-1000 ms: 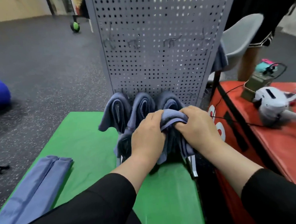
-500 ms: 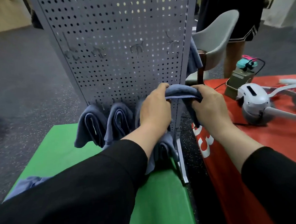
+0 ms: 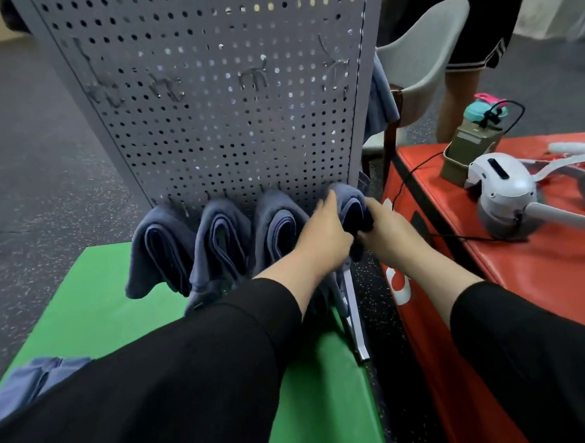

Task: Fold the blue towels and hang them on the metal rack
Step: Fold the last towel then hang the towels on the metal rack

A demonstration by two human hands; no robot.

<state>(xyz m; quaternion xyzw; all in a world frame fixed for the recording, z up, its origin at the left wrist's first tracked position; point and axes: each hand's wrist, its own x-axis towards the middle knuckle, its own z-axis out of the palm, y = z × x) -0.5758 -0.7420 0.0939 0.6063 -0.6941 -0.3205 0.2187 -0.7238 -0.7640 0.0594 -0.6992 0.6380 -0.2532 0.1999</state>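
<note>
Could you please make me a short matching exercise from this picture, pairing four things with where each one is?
Things:
1. towel in both hands
2. headset
3. spare towel
4. chair

Places:
A. on the red surface
B. on the green mat, lower left
C. at the right end of the rack's bottom row
D. on the floor behind the rack, to the right

Pairs: 1-C, 2-A, 3-B, 4-D. The left hand and right hand both grip the towel.

No legible text or labels
</note>
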